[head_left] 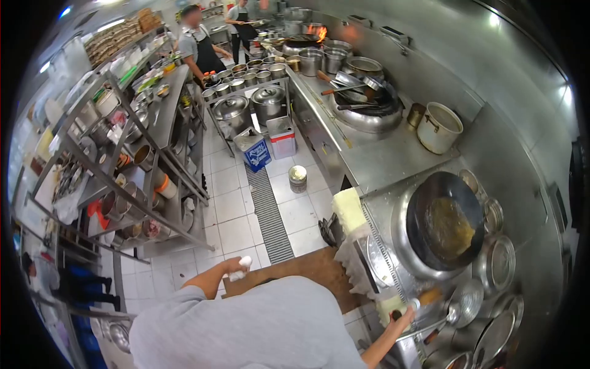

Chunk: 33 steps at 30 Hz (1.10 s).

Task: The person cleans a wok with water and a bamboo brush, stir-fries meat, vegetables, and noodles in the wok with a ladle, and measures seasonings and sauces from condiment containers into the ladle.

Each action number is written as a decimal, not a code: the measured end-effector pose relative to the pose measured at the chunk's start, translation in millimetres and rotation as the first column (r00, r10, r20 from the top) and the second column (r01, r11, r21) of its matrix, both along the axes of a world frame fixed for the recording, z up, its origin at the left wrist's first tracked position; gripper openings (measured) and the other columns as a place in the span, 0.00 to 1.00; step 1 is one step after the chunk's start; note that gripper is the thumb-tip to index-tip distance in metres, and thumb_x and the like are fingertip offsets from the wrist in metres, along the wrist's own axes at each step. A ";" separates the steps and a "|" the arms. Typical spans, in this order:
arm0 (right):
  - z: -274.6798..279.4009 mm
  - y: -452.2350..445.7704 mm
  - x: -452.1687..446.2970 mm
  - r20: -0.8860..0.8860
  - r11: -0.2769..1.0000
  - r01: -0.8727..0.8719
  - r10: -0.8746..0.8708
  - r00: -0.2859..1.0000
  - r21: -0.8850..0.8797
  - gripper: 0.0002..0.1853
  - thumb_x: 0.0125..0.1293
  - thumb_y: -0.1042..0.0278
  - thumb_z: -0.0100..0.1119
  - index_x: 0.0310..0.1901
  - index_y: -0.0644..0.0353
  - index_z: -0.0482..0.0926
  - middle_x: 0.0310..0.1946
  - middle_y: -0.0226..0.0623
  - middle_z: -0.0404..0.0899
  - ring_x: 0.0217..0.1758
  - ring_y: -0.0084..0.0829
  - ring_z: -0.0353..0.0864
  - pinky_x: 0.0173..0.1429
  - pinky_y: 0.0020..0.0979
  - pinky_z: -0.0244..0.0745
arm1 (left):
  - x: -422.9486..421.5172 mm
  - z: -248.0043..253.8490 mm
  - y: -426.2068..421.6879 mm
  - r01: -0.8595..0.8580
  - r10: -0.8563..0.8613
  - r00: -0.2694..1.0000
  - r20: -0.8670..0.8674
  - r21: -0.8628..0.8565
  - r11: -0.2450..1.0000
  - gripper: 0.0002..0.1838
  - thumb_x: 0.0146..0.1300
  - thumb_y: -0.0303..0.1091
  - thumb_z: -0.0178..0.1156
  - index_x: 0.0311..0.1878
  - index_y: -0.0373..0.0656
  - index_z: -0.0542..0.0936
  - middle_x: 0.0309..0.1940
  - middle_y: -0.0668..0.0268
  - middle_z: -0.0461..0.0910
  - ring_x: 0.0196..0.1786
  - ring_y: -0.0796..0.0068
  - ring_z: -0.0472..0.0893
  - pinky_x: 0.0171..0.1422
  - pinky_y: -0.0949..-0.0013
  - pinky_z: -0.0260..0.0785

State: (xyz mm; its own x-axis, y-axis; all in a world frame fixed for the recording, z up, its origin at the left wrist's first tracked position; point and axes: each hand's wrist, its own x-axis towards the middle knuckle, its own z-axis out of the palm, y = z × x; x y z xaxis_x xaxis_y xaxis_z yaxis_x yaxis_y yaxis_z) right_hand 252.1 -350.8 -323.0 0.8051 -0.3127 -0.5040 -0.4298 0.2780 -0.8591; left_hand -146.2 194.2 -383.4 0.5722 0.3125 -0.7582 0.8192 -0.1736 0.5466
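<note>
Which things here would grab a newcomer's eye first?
Probably the orange flames leaping at the far end of the cooking line. Next, the big dark wok on the nearer stove at right, with brownish-yellow contents inside. On the white-tiled floor, a blue tin stands out, while the left hand holds something white.

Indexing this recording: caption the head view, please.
Dark wok on kitchen range; left hand holding a white item, right hand near a skimmer.
</note>
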 end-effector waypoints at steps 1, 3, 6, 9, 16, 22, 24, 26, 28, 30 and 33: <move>10.0 3.7 -2.4 -0.001 1.000 -0.015 0.015 1.000 0.001 0.44 0.64 0.55 0.55 0.77 0.51 0.44 0.57 0.48 0.70 0.37 0.39 0.76 0.20 0.36 0.71 | 7.5 -10.2 0.4 -0.022 0.018 0.998 0.061 0.052 0.998 0.32 0.42 0.54 0.70 0.47 0.42 0.81 0.36 0.59 0.84 0.36 0.65 0.84 0.38 0.61 0.77; 24.9 10.1 -4.8 0.217 0.987 0.148 -0.132 0.967 -0.056 0.43 0.63 0.55 0.57 0.75 0.54 0.47 0.55 0.48 0.72 0.38 0.37 0.77 0.23 0.35 0.73 | 23.2 -23.9 3.3 -0.039 0.027 0.993 0.118 0.100 0.994 0.32 0.42 0.54 0.70 0.47 0.41 0.81 0.37 0.58 0.84 0.38 0.64 0.84 0.42 0.61 0.76; 11.3 16.6 26.8 0.014 0.847 -0.008 0.018 1.000 -0.531 0.41 0.61 0.60 0.61 0.73 0.57 0.54 0.56 0.50 0.70 0.38 0.39 0.78 0.25 0.38 0.75 | 52.5 -22.4 1.5 0.006 -0.034 0.993 0.109 0.247 0.969 0.31 0.44 0.56 0.70 0.47 0.43 0.81 0.39 0.57 0.84 0.42 0.62 0.83 0.47 0.60 0.74; -15.4 -35.5 70.0 0.003 0.867 -0.179 0.204 0.979 -0.465 0.42 0.60 0.63 0.65 0.73 0.62 0.54 0.60 0.52 0.70 0.47 0.44 0.79 0.43 0.41 0.80 | 80.5 -7.8 0.7 0.105 -0.109 0.994 0.017 0.142 0.984 0.29 0.46 0.54 0.69 0.47 0.43 0.81 0.39 0.58 0.84 0.40 0.63 0.83 0.45 0.60 0.75; 186.2 14.1 139.9 -0.001 0.240 -0.218 0.672 0.740 -0.946 0.38 0.59 0.63 0.66 0.70 0.53 0.62 0.58 0.55 0.75 0.59 0.52 0.76 0.63 0.44 0.70 | 101.8 -70.7 54.1 -0.002 -0.027 0.995 -0.098 -0.282 0.960 0.22 0.50 0.48 0.67 0.49 0.53 0.82 0.35 0.66 0.83 0.33 0.68 0.82 0.29 0.58 0.76; 222.8 117.7 332.8 -0.695 -0.291 -0.687 0.574 0.432 -0.666 0.27 0.54 0.54 0.67 0.56 0.52 0.79 0.34 0.46 0.85 0.23 0.37 0.83 0.21 0.40 0.74 | 145.6 -84.3 85.5 -0.127 0.113 0.991 -0.074 -0.216 0.968 0.24 0.52 0.46 0.66 0.52 0.46 0.79 0.34 0.62 0.82 0.30 0.69 0.81 0.24 0.62 0.73; 195.0 149.8 349.3 -0.353 0.075 -0.483 0.588 0.728 -0.872 0.30 0.55 0.51 0.66 0.59 0.52 0.77 0.35 0.45 0.85 0.24 0.36 0.84 0.25 0.38 0.77 | 153.7 -88.5 90.7 -0.161 0.150 0.987 -0.064 -0.212 0.964 0.24 0.52 0.46 0.66 0.51 0.45 0.79 0.35 0.62 0.82 0.29 0.69 0.81 0.24 0.63 0.73; 183.8 163.4 335.2 -0.358 0.058 -0.478 0.585 0.728 -0.876 0.32 0.55 0.50 0.66 0.62 0.51 0.75 0.38 0.46 0.85 0.30 0.37 0.86 0.30 0.38 0.79 | 172.1 -89.6 109.5 0.032 -0.030 0.999 0.012 -0.184 0.982 0.24 0.52 0.43 0.66 0.51 0.42 0.79 0.36 0.59 0.83 0.33 0.66 0.82 0.30 0.61 0.75; 160.1 131.6 319.2 -0.296 -0.025 -0.399 0.715 0.633 -0.916 0.37 0.54 0.49 0.68 0.66 0.49 0.70 0.48 0.46 0.83 0.42 0.39 0.86 0.43 0.39 0.80 | 186.8 -113.4 122.5 0.020 0.001 0.992 0.127 -0.165 0.986 0.23 0.51 0.39 0.65 0.50 0.38 0.78 0.37 0.58 0.83 0.37 0.63 0.82 0.38 0.60 0.76; 184.1 107.1 283.2 -0.451 -0.002 -0.630 0.699 0.554 -0.777 0.42 0.50 0.51 0.72 0.69 0.47 0.67 0.58 0.46 0.79 0.51 0.41 0.84 0.53 0.40 0.79 | 186.9 -107.5 137.0 -0.026 0.070 0.968 0.242 -0.182 0.983 0.23 0.50 0.35 0.65 0.49 0.36 0.77 0.38 0.59 0.82 0.40 0.61 0.82 0.44 0.60 0.75; 191.8 77.2 308.2 -0.684 -0.318 -0.627 0.522 0.510 -0.711 0.36 0.51 0.52 0.72 0.64 0.47 0.74 0.51 0.41 0.83 0.46 0.42 0.86 0.50 0.40 0.83 | 189.2 -84.1 158.8 -0.062 0.107 0.957 0.269 -0.171 0.983 0.21 0.49 0.33 0.64 0.49 0.37 0.77 0.38 0.59 0.82 0.40 0.64 0.82 0.43 0.61 0.75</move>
State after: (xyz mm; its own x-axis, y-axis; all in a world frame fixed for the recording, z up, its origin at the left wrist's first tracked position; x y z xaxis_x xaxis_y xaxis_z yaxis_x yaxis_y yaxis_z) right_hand 560.3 -273.6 -131.2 0.9034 0.1208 -0.4115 0.1119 -0.9927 -0.0459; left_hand 43.0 353.0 -467.6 0.7427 0.2569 -0.6184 0.6403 -0.0022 0.7681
